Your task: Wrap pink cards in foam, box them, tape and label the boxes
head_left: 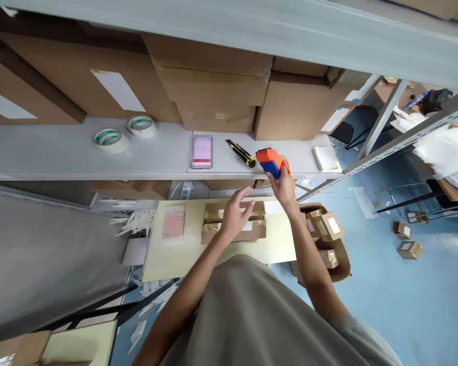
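The right grip [285,189] clasps an orange-and-blue tape dispenser [269,161] at two o'clock, the left grip [233,217] empty, fingers spread over cardboard boxes [255,233]: seemingly a tool-handling step, calling for shelf [160,158] clearance.

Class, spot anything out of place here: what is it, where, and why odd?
Small boxes lie loose on the floor at right, perhaps dropped, though similar ones sit in a carton. White strips form a messy tangle left of the table, rather than a neat stack.
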`<state>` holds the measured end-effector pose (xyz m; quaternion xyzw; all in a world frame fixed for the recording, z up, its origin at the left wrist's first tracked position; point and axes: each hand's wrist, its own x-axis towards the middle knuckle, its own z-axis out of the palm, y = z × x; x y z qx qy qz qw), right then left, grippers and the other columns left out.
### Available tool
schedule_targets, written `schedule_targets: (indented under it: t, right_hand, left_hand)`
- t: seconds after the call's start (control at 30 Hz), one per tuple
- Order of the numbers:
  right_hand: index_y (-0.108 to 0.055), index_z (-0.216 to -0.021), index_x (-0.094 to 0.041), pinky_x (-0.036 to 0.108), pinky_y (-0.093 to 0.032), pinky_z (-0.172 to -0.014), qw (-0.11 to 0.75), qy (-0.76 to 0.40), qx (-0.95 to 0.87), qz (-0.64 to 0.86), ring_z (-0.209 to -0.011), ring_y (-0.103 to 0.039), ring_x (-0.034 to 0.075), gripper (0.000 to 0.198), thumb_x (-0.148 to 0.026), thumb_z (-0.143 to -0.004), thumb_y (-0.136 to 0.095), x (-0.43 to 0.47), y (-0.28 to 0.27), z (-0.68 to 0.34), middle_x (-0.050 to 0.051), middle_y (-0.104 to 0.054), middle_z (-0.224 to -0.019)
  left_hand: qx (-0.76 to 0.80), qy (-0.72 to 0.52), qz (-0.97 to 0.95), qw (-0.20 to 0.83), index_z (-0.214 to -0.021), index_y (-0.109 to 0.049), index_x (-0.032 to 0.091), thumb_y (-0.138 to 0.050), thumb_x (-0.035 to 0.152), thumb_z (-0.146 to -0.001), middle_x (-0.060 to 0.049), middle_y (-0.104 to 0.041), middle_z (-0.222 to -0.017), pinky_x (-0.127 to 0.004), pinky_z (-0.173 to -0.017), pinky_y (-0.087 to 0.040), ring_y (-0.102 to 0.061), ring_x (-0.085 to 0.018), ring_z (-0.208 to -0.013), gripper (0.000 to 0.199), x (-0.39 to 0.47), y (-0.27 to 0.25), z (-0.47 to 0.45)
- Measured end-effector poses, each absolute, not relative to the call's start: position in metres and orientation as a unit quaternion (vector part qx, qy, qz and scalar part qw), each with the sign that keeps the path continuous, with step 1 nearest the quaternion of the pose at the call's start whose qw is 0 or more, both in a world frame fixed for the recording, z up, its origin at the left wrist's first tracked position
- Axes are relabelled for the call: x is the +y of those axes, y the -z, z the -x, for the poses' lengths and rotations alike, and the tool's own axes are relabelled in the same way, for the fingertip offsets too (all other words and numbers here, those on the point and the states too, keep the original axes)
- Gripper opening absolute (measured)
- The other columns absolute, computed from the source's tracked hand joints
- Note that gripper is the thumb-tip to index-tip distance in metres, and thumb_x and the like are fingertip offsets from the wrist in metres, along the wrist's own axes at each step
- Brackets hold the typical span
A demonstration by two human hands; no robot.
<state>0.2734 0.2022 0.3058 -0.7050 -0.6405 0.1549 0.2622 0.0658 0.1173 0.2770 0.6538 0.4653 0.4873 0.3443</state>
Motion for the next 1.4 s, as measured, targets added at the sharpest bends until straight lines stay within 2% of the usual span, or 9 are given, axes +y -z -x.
schedule_targets:
  t: [0.1, 0.23, 0.37, 0.5, 0.7, 0.8, 0.9, 1.13, 1.4]
  right_hand:
    - [-0.064, -0.127, -0.021, 0.042, -0.060, -0.085, 0.390, -0.306, -0.604, 0.624, -0.093, -0.073, 0.030, 0.058, -0.074, -0.104, -0.065, 0.137, -0.300, -0.250, 0.011, -0.078, -0.104]
    - [-0.064, -0.122, -0.024, 0.042, -0.064, -0.094, 0.437, -0.475, -0.535, 0.545, -0.098, -0.075, 0.027, 0.063, -0.079, -0.094, -0.077, 0.080, -0.295, -0.209, 0.010, -0.080, -0.112]
    - [-0.063, -0.126, -0.026, 0.046, -0.065, -0.103, 0.437, -0.510, -0.514, 0.533, -0.104, -0.077, 0.028, 0.063, -0.077, -0.093, -0.080, 0.062, -0.292, -0.182, 0.010, -0.080, -0.118]
    - [-0.065, -0.123, -0.025, 0.046, -0.064, -0.100, 0.417, -0.490, -0.545, 0.538, -0.104, -0.077, 0.029, 0.059, -0.076, -0.096, -0.077, 0.061, -0.294, -0.176, 0.011, -0.081, -0.118]
    - [-0.066, -0.122, -0.024, 0.041, -0.062, -0.089, 0.298, -0.475, -0.639, 0.526, -0.096, -0.073, 0.027, 0.057, -0.074, -0.097, -0.077, 0.058, -0.309, -0.187, 0.009, -0.079, -0.111]
    - [-0.067, -0.123, -0.023, 0.039, -0.061, -0.085, 0.231, -0.479, -0.676, 0.511, -0.093, -0.072, 0.026, 0.054, -0.071, -0.099, -0.077, 0.054, -0.319, -0.190, 0.007, -0.078, -0.109]
    - [-0.068, -0.122, -0.023, 0.039, -0.060, -0.083, 0.172, -0.482, -0.691, 0.510, -0.092, -0.071, 0.026, 0.051, -0.068, -0.100, -0.076, 0.052, -0.328, -0.189, 0.008, -0.078, -0.108]
    - [-0.069, -0.119, -0.024, 0.039, -0.056, -0.075, 0.071, -0.478, -0.700, 0.526, -0.086, -0.068, 0.026, 0.046, -0.065, -0.099, -0.075, 0.058, -0.350, -0.179, 0.005, -0.076, -0.099]
    - [-0.070, -0.100, -0.023, 0.032, -0.044, -0.062, -0.050, -0.455, -0.715, 0.528, -0.072, -0.064, 0.021, 0.054, -0.077, -0.101, -0.069, 0.080, -0.369, -0.166, 0.003, -0.073, -0.085]
  left_hand:
    - [0.472, -0.535, -0.566, 0.413, -0.133, -0.070, 0.024, -0.073, 0.043, -0.107, -0.012, -0.082, -0.127, -0.043, -0.107, -0.067, -0.081, -0.024, -0.115, 0.032, 0.087, -0.269, -0.058]
    - [0.478, -0.572, -0.509, 0.431, -0.117, -0.073, 0.024, -0.081, 0.047, -0.102, -0.009, -0.082, -0.114, -0.038, -0.099, -0.068, -0.081, -0.022, -0.106, 0.028, 0.056, -0.271, -0.046]
    - [0.498, -0.557, -0.514, 0.421, -0.110, -0.075, 0.024, -0.078, 0.046, -0.104, -0.007, -0.081, -0.107, -0.034, -0.090, -0.067, -0.080, -0.021, -0.096, 0.023, 0.038, -0.280, -0.029]
    - [0.503, -0.517, -0.543, 0.429, -0.111, -0.079, 0.024, -0.077, 0.045, -0.102, -0.007, -0.082, -0.109, -0.035, -0.087, -0.064, -0.078, -0.022, -0.098, 0.023, 0.036, -0.287, -0.008]
    - [0.469, -0.501, -0.427, 0.590, -0.116, -0.084, 0.020, -0.069, 0.064, -0.099, -0.011, -0.084, -0.114, -0.035, -0.076, -0.057, -0.074, -0.024, -0.093, 0.049, 0.061, -0.304, 0.043]
    - [0.455, -0.469, -0.415, 0.633, -0.110, -0.086, 0.020, -0.082, 0.070, -0.089, -0.012, -0.084, -0.113, -0.037, -0.085, -0.060, -0.076, -0.028, -0.102, 0.054, 0.073, -0.312, 0.064]
    - [0.454, -0.454, -0.431, 0.634, -0.100, -0.086, 0.020, -0.092, 0.068, -0.082, -0.011, -0.084, -0.104, -0.039, -0.090, -0.062, -0.077, -0.029, -0.101, 0.051, 0.077, -0.312, 0.075]
    - [0.433, -0.457, -0.436, 0.643, -0.089, -0.083, 0.020, -0.090, 0.062, -0.087, -0.008, -0.081, -0.090, -0.035, -0.079, -0.062, -0.076, -0.025, -0.087, 0.042, 0.074, -0.286, 0.084]
    - [0.517, -0.514, -0.317, 0.607, -0.085, -0.080, 0.019, -0.088, 0.054, -0.082, -0.005, -0.079, -0.084, -0.030, -0.067, -0.052, -0.067, -0.019, -0.074, 0.035, 0.043, -0.248, 0.067]
